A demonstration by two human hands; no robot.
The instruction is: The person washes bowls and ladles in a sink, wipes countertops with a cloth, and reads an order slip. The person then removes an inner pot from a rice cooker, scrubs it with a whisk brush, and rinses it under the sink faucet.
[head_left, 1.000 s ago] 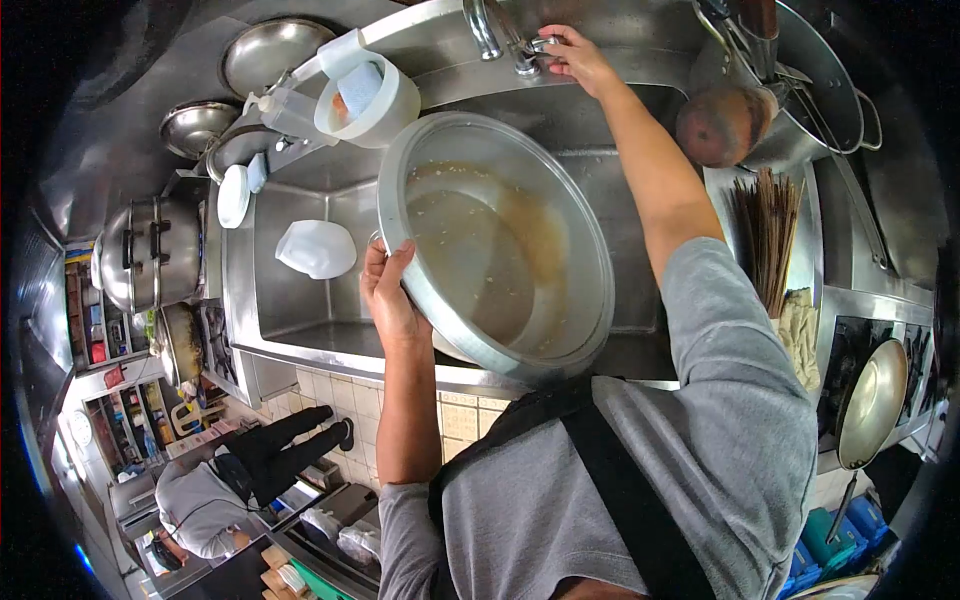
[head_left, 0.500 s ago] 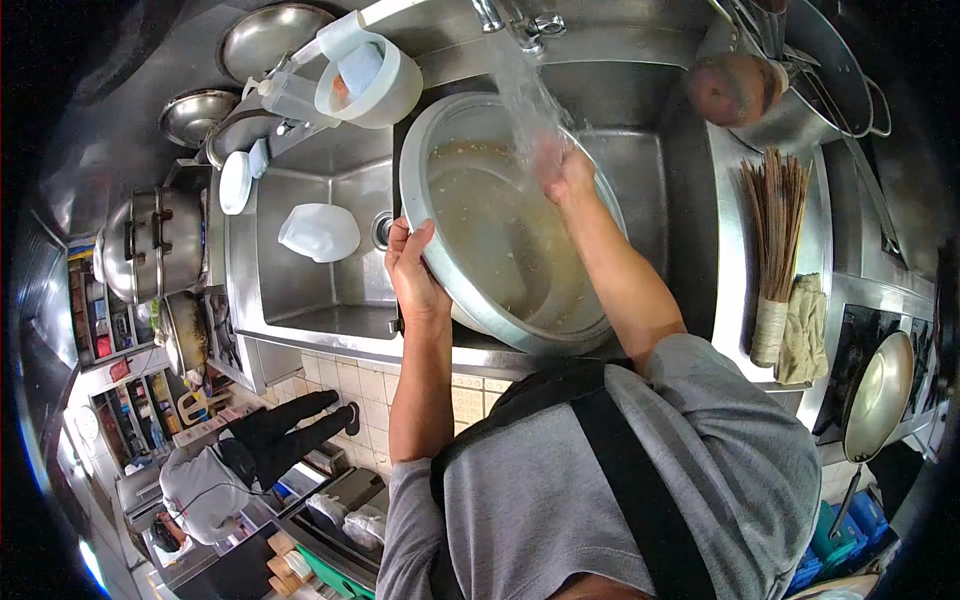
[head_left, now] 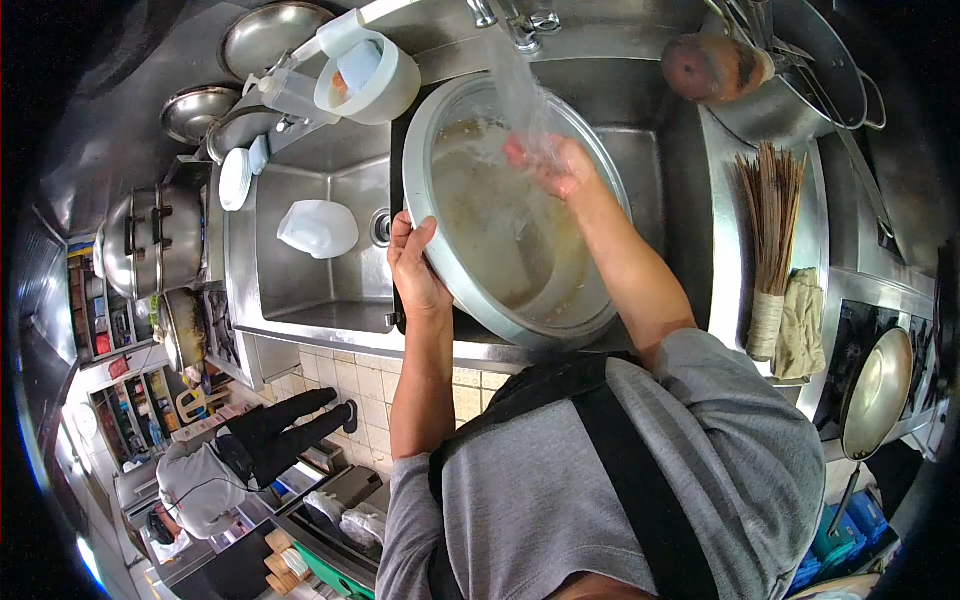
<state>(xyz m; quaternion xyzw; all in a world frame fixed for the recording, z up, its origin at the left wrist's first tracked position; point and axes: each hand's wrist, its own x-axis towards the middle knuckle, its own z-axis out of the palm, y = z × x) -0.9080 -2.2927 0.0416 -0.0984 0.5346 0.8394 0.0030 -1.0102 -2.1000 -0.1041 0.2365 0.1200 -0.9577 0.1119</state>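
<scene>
A large round metal basin (head_left: 440,262) rests tilted in the right-hand sink (head_left: 640,150), with cloudy water and small pale bits inside. My left hand (head_left: 413,262) grips its left rim, thumb on top and fingers beneath. Water runs from the faucet (head_left: 522,30) onto my right hand (head_left: 553,165), which is held palm up over the basin with its fingers apart and slightly curled, nothing solid in it. The splashing water partly blurs those fingers.
A white plastic scoop (head_left: 318,229) lies in the left sink. A white tub (head_left: 385,90) with sponges sits behind it. At right are a bamboo whisk brush (head_left: 770,250), a folded cloth (head_left: 801,325) and a large pot (head_left: 835,60). Another person (head_left: 215,480) is at lower left.
My right hand has left the faucet handle and moved down into the stream over the basin. Water now runs, and the basin sits less tilted. My left hand has kept its hold.
</scene>
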